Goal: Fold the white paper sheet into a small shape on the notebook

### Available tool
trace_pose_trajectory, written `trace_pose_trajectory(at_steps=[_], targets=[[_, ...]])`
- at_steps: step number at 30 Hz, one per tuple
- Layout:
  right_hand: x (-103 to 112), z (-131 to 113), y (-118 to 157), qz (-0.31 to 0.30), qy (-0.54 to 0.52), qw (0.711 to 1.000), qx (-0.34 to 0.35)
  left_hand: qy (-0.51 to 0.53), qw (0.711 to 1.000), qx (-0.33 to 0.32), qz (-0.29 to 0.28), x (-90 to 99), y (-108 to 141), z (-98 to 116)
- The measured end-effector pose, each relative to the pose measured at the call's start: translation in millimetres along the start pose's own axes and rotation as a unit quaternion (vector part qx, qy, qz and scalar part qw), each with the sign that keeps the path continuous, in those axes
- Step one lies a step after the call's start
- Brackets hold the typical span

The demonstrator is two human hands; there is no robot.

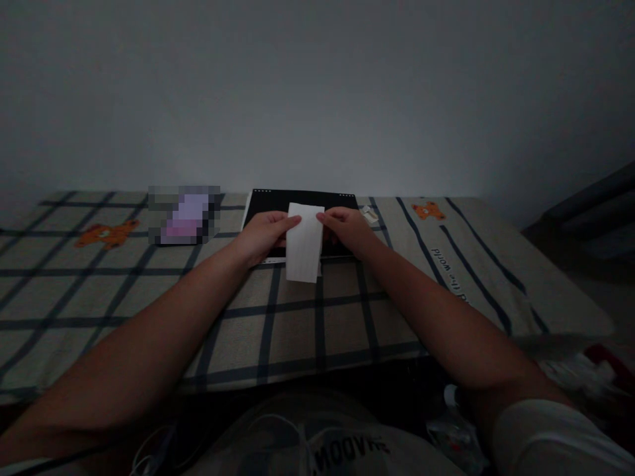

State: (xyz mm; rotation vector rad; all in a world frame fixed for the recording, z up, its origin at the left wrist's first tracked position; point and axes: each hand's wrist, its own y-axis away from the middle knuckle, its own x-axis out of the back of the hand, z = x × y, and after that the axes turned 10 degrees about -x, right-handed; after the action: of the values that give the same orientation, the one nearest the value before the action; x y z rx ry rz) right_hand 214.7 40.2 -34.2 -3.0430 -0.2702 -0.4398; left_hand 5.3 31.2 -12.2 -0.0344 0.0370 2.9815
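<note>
A folded strip of white paper (303, 248) hangs upright in front of me, its lower end loose. My left hand (265, 235) pinches its left edge near the top, thumb on the near face. At the upper right corner, my right hand (344, 228) pinches it between thumb and fingers. Under and behind both hands lies a flat black sheet or board (297, 198) with small white marks along its far edge; the hands and paper cover much of it. White shows along its left and near edges.
A checked cloth (238, 287) with bear prints covers the table, which meets a grey wall (317, 92). A pixelated phone-like object (186, 215) lies to the left. Small pale scraps (370, 214) lie right of the black sheet. Below the table's right side is a clear bottle (454, 423).
</note>
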Motion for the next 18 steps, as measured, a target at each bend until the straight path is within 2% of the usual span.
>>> trace_pose_trajectory(at_steps=[11,18], targets=[[-2,-3,0,0.0,0.008,1.0,-0.012,-0.009,1.0,-0.001,-0.001,0.0,2,0],[-4,-9,4,0.011,-0.005,1.0,-0.029,0.018,0.999,-0.007,-0.029,-0.2,2,-2]])
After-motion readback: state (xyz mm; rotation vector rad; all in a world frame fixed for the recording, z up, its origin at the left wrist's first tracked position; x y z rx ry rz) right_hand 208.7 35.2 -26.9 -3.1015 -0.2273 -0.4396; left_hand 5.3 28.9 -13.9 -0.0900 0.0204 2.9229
